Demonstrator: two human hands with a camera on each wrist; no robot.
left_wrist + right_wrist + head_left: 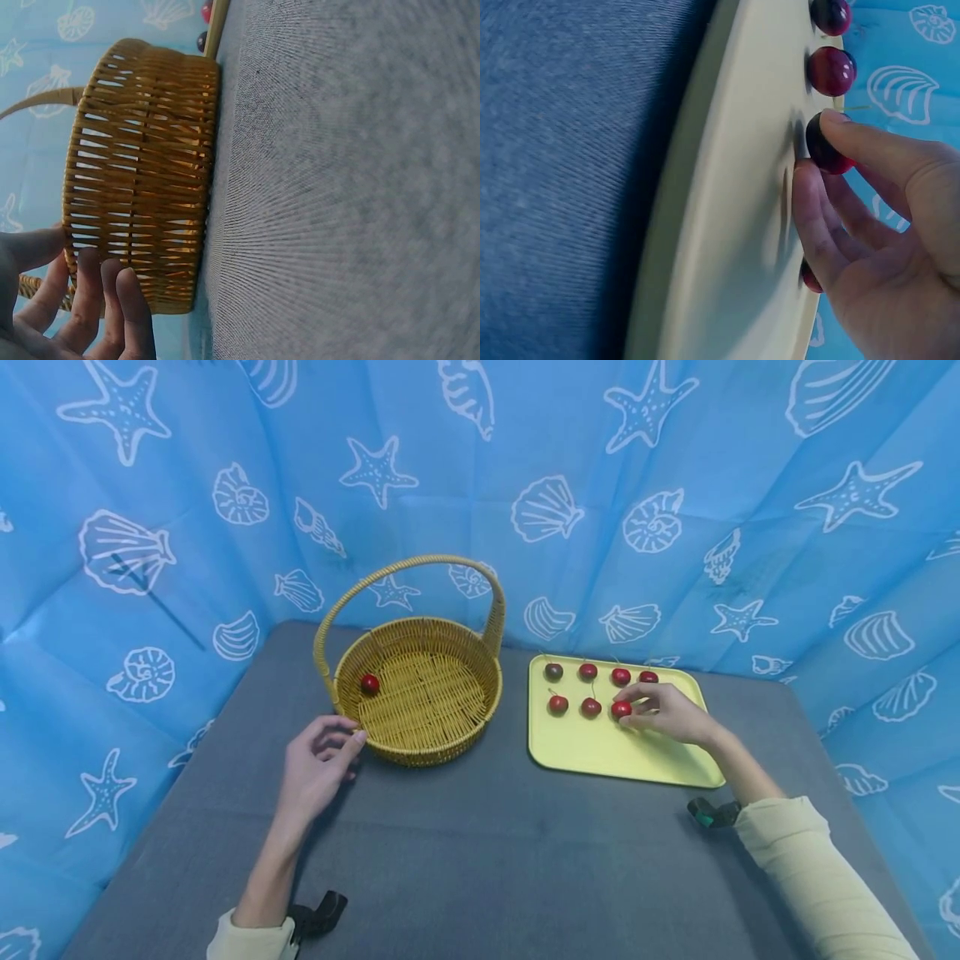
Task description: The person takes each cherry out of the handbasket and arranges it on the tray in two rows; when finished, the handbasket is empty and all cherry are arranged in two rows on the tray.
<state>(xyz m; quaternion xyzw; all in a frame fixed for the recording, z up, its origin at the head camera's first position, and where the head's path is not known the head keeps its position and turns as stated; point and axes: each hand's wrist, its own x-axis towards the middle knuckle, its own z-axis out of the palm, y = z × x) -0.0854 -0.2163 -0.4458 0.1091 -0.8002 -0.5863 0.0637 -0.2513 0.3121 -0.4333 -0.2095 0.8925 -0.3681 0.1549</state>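
A round woven basket point(420, 750) with a tall handle stands at the back left, one red cherry point(370, 684) lying inside. My left hand point(318, 764) is at its front left, thumb on the rim and fingers curled by the outer wall point(142, 172) in the left wrist view. On the right, a pale yellow tray point(592, 747) bears several dark red cherries in two rows. My right hand point(667, 712) reaches over it. Its thumb and fingers pinch the front row's rightmost cherry point(823, 142), close over the tray surface in the right wrist view.
A grey cloth point(480, 860) covers the table. Behind and at both sides hangs a blue curtain point(465, 485) with white shells and starfish. The basket's arched handle point(420, 560) rises in front of it. Black camera mounts sit at both wrists.
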